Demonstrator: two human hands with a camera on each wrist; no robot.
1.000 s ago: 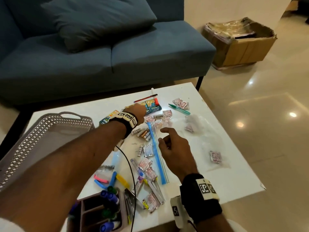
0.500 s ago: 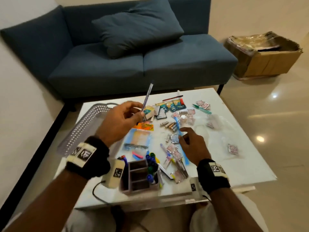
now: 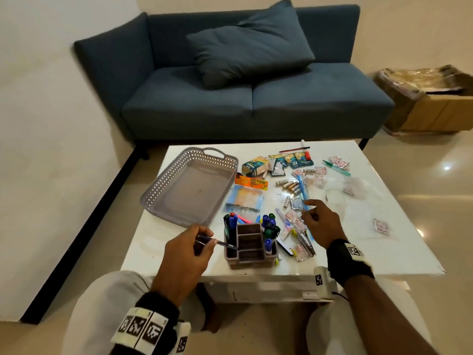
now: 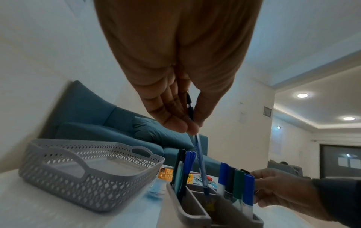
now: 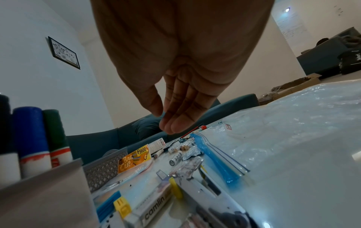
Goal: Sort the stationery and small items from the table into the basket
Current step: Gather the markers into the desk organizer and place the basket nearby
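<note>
The left hand (image 3: 185,248) pinches a pen (image 4: 199,155) between thumb and fingertips, its lower end dipping into a compartment of the grey organizer (image 3: 249,248) just right of that hand. The basket (image 3: 189,187) sits on the tabletop (image 3: 384,226) beyond the left hand, nothing visible inside. The right hand (image 3: 320,224) hovers with fingers loosely extended, holding nothing, over small packets (image 3: 294,219) and a blue-zip bag (image 5: 213,158) directly beneath it.

The grey lattice basket (image 3: 163,185) stands on the white table (image 3: 399,242), nothing inside. A blue pen (image 4: 200,162), tilted, has its tip in the desk organiser (image 3: 249,252). Batteries (image 3: 288,185) lie nearby.
</note>
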